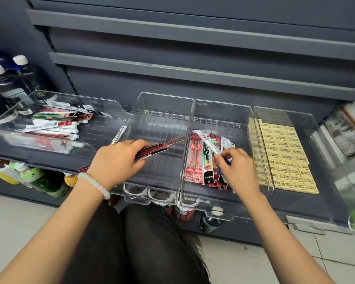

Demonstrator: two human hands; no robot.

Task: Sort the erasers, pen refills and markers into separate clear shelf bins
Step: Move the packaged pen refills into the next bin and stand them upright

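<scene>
Flat refill packets, clear ribbed bin

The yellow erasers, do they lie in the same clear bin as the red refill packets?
No: the yellow erasers lie in rows in the rightmost bin, while the refill packets lie in the bin beside it.

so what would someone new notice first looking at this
Probably the two hands over the clear plastic bins: the left hand grips a bundle of red packaged pen refills above the bare middle bin, while the right hand pinches a white marker over a mixed pile. At the far right, rows of pale yellow erasers lie neatly tiled.
</scene>
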